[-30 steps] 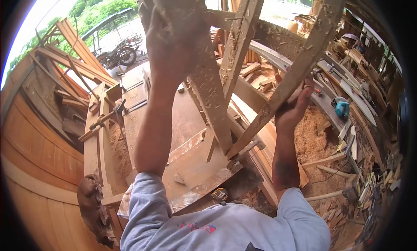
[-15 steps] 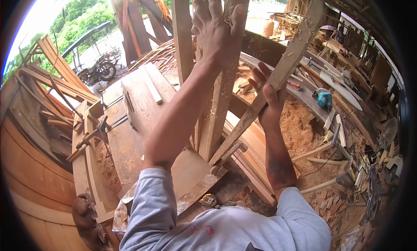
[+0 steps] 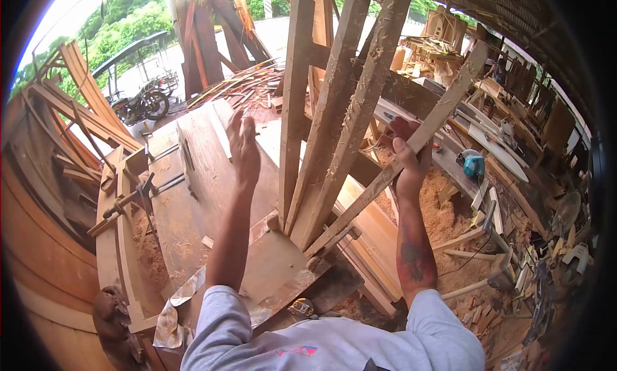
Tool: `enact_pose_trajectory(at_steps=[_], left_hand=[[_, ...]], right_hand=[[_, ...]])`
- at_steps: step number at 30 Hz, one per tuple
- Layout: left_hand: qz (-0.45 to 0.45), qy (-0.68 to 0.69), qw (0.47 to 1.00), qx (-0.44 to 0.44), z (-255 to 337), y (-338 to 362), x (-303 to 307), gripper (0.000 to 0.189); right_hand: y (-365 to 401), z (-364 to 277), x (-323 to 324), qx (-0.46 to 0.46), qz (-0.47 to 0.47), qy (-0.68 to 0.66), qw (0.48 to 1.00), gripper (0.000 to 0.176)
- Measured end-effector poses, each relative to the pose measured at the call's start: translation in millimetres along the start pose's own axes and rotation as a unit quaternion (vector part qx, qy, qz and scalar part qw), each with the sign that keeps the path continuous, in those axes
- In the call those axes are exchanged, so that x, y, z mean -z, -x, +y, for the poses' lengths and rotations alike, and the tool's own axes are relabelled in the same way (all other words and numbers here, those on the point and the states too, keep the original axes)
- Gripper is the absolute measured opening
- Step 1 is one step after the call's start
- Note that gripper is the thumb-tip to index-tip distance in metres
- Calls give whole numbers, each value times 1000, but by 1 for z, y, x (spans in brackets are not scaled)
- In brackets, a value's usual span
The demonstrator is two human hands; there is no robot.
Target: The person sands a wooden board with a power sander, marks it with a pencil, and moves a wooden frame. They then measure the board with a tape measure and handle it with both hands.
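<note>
A tall wooden frame (image 3: 350, 114) of several long bars stands in front of me, dotted with wood shavings. My left hand (image 3: 244, 146) is raised to the left of the frame, apart from it, fingers stretched upward and holding nothing. On the other side, my right hand (image 3: 411, 154) rests against the frame's slanting rightmost bar (image 3: 443, 111), with the thumb in front and the fingers spread behind it. The bars come together low down, near a flat board (image 3: 276, 262) close to my body.
A teal power tool (image 3: 472, 163) lies on a bench to the right, above sawdust (image 3: 443, 197). A clamp (image 3: 144, 185) and a yellow-black tape measure (image 3: 301, 308) are nearer. A motorcycle (image 3: 144, 104) stands back left. A person (image 3: 498, 70) is far off at right.
My left hand has come off the frame's bars and moved left and down. The frame's bars now appear further right, fanned out more. My right hand has stayed at the rightmost bar.
</note>
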State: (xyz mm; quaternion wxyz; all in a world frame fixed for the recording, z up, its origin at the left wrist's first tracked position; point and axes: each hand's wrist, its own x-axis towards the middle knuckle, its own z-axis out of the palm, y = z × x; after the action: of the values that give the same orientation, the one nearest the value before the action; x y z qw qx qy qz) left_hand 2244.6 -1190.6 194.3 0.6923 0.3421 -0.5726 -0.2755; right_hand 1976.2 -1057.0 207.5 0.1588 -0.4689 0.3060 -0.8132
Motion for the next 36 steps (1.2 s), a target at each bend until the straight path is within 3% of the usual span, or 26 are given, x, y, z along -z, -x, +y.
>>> enact_pose_trajectory(at_steps=[1, 4, 7, 8, 9, 10, 11, 12, 13, 15, 17, 19, 22, 24, 27, 28, 29, 30, 31, 33, 34, 36], left_hand=[[14, -48, 998, 39, -29, 12, 26, 65], [5, -154, 979, 133, -82, 71, 117, 67], [58, -254, 948, 181, -146, 171, 231, 60], [79, -349, 913, 197, -132, 203, 263, 58], [138, -394, 890, 183, -158, 250, 317, 51], [163, -469, 846, 195, -123, 275, 343, 44], [203, -579, 772, 167, -124, 324, 392, 41], [215, -600, 736, 228, -122, 369, 446, 42], [236, -632, 649, 352, -122, 415, 492, 50], [264, -683, 533, 424, -96, 447, 525, 51], [287, -699, 476, 450, -76, 454, 548, 52], [295, -707, 462, 448, -70, 447, 553, 53], [310, -715, 475, 408, -70, 430, 534, 55], [315, -724, 518, 328, -78, 413, 498, 56], [252, -721, 645, 34, -98, 355, 387, 58], [248, -545, 792, 117, -70, 296, 322, 63], [219, -373, 891, 138, -50, 242, 267, 67], [124, -212, 964, 102, -30, 191, 219, 71], [36, -132, 990, 37, -19, 148, 177, 77], [-112, 73, 989, -61, 28, 59, 93, 91], [-177, 153, 969, -80, 42, 10, 53, 97], [-251, 316, 914, -35, 72, -81, -35, 94]], right_hand=[[-2, 0, 3, 4, 6, 20, 1000, 51], [-1, -6, 6, -16, -15, -24, 999, 48], [0, -5, 11, -21, -8, 2, 1000, 41], [2, -8, 11, -42, 6, 4, 999, 40], [1, -5, 17, -42, 12, -9, 999, 37], [0, -2, 22, -46, 15, -16, 999, 35], [-2, -5, 22, -52, 22, 4, 998, 30], [-1, -9, 25, -56, 14, 28, 998, 30], [-1, -8, 25, -58, 20, 12, 998, 29], [-8, -2, 25, -57, 20, -14, 998, 25], [-9, -6, 21, -51, -9, -22, 998, 24], [-8, -7, 22, -51, -16, -19, 998, 23], [-9, -6, 26, -50, -29, -41, 998, 23], [-7, -6, 24, -56, 12, -35, 998, 26], [-5, -5, 24, -47, 22, -31, 998, 27], [-5, -6, 20, -43, 20, -23, 999, 28], [-5, -7, 14, -36, 22, -28, 999, 30], [-4, -6, 14, -29, 20, -31, 999, 33], [-3, -7, 11, -25, 20, -24, 999, 34], [6, -12, -2, -25, 49, -14, 998, 39], [11, -14, -3, -22, 33, -9, 999, 43], [23, -18, -9, -19, 33, -10, 999, 44]])
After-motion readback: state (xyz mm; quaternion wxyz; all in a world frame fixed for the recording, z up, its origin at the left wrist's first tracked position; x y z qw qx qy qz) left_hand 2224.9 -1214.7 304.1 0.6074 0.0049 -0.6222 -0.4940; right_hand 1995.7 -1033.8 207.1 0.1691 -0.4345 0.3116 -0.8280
